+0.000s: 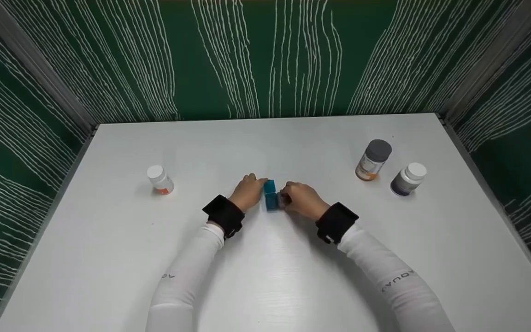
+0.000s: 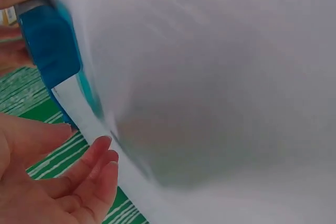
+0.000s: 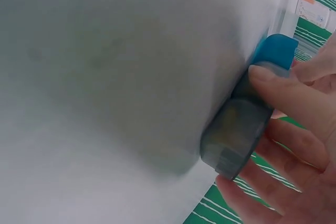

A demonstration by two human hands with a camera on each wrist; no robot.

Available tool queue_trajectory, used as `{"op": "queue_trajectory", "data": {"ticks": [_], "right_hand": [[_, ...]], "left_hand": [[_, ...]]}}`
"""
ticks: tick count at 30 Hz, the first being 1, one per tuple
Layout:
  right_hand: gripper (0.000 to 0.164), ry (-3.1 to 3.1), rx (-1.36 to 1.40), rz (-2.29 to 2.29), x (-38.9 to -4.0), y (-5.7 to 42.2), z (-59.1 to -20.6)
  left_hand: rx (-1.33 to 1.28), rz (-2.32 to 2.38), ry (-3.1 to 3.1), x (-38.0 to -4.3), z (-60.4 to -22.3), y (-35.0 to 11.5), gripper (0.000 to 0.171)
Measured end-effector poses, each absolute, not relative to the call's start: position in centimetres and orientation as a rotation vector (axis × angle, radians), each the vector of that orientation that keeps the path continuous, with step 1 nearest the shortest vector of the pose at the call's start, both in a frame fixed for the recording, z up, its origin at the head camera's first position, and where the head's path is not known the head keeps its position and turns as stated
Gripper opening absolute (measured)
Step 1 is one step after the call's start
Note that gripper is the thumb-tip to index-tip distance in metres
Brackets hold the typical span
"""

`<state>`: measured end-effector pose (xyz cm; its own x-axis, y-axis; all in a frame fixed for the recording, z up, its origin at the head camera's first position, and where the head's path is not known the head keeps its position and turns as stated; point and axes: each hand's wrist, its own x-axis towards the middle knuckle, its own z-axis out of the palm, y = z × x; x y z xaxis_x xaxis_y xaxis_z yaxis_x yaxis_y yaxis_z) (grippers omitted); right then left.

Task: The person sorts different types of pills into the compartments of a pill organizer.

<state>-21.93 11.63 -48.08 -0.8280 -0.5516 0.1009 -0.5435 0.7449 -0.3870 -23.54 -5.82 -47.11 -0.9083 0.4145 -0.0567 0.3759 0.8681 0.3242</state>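
Note:
A small pill organizer with blue [image 1: 271, 198] and translucent grey sections lies at the middle of the white table. My right hand [image 1: 303, 199] grips its grey section [image 3: 236, 127], thumb on one face and fingers along the other side. My left hand [image 1: 248, 191] is at its left side, a digit reaching to the blue far end. In the left wrist view, the left thumb [image 2: 44, 135] meets a thin blue edge [image 2: 62, 109], while the other fingers stay loosely bent, apart from the box. What the compartments contain is not clear.
A white-capped bottle with an orange-marked label [image 1: 160, 180] stands to the left. On the right are a grey-capped bottle [image 1: 373, 159] and a white-capped bottle with a dark label [image 1: 408, 179]. Green panels with white lines [image 1: 265, 60] border the white table [image 1: 265, 286].

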Motion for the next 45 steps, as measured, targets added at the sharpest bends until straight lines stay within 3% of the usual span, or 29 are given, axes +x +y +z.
{"op": "queue_trajectory", "data": {"ticks": [8,14,17,25,33,37,45], "right_hand": [[0.027,2.900,-0.908,-0.596,-21.9,11.6,-48.0],[0.065,2.730,-0.781,-0.672,-21.7,13.1,-47.3],[0.073,2.692,-0.725,-0.764,-21.3,14.6,-46.9],[0.062,2.773,-0.641,-0.937,-19.5,20.1,-45.6],[0.056,2.797,-0.509,-1.025,-17.0,26.2,-45.4],[0.055,2.815,-0.431,-1.054,-15.4,28.2,-45.5],[0.054,2.799,-0.347,-1.038,-13.0,30.3,-46.7]], "left_hand": [[0.521,0.660,2.895,-23.1,-45.5,-8.5,0.034],[0.455,0.684,2.960,-22.8,-43.9,-12.2,0.032],[0.426,0.744,3.039,-22.7,-43.1,-14.4,0.033],[0.229,0.880,3.236,-22.4,-41.8,-20.7,0.037],[-0.132,1.035,3.209,-22.3,-43.8,-25.7,0.070],[-0.260,1.214,3.031,-22.3,-45.1,-26.8,0.078],[-0.342,1.343,2.891,-22.6,-46.3,-27.5,0.057]]}}
